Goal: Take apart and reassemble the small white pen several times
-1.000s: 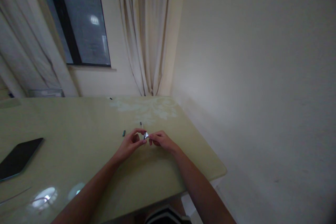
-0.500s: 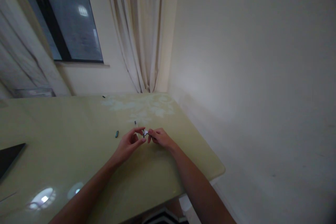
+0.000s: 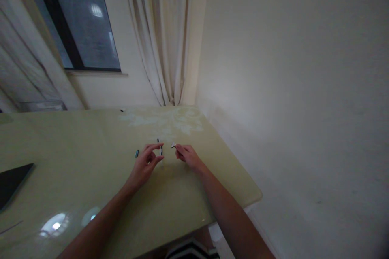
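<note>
My left hand [image 3: 147, 164] pinches a small dark bar-shaped piece [image 3: 161, 150] upright between thumb and forefinger, above the table. To its right, my right hand [image 3: 187, 156] is closed on a small silvery metal piece [image 3: 173, 145] that sticks out from its fingertips toward the left. A gap separates the two pieces. Just behind the left fingertips lies a thin pen-like item [image 3: 158, 140], partly hidden. Left of my left hand, a small dark block [image 3: 137, 153] rests on the table.
The pale glossy table [image 3: 91, 153] has a rounded right corner beside the wall [image 3: 288, 109]. A black flat object [image 3: 13, 182] lies at the left edge, with a thin cord below it. A tiny dark item [image 3: 122, 110] sits at the far edge, near the curtain [image 3: 170, 40].
My hands have moved apart, leaving a gap between the silvery piece and the dark bar, which were together before. My left hand has shifted slightly left.
</note>
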Available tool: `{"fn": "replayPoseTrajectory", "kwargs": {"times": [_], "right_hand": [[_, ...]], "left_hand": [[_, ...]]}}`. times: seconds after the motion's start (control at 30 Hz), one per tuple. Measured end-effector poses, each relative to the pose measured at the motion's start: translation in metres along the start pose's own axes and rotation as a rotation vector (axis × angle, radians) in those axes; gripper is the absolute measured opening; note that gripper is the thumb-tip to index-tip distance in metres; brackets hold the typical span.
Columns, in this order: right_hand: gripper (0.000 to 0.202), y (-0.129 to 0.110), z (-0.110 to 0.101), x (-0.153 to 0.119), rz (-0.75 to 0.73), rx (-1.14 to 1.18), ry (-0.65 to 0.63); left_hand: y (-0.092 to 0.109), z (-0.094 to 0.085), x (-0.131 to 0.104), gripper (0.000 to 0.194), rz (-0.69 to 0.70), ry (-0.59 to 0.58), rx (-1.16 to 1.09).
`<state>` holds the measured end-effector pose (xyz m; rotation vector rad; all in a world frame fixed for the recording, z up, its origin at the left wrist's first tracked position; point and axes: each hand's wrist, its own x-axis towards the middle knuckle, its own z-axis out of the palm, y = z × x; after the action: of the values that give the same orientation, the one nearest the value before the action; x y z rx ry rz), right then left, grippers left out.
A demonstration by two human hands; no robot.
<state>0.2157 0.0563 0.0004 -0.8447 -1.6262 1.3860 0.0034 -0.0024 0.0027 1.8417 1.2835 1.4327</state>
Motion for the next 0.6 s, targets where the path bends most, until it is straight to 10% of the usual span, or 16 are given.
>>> {"fn": "replayPoseTrajectory", "kwargs": {"times": [0.27, 0.6], "right_hand": [[0.071, 0.005, -0.031, 0.009, -0.008, 0.327, 0.594], [0.061, 0.012, -0.061, 0.009, -0.029, 0.441, 0.863]], "left_hand": [[-0.01, 0.038, 0.037, 0.04, 0.036, -0.227, 0.214], [-0.03, 0.146, 0.108, 0.037, -0.072, -0.324, 0.29]]}}
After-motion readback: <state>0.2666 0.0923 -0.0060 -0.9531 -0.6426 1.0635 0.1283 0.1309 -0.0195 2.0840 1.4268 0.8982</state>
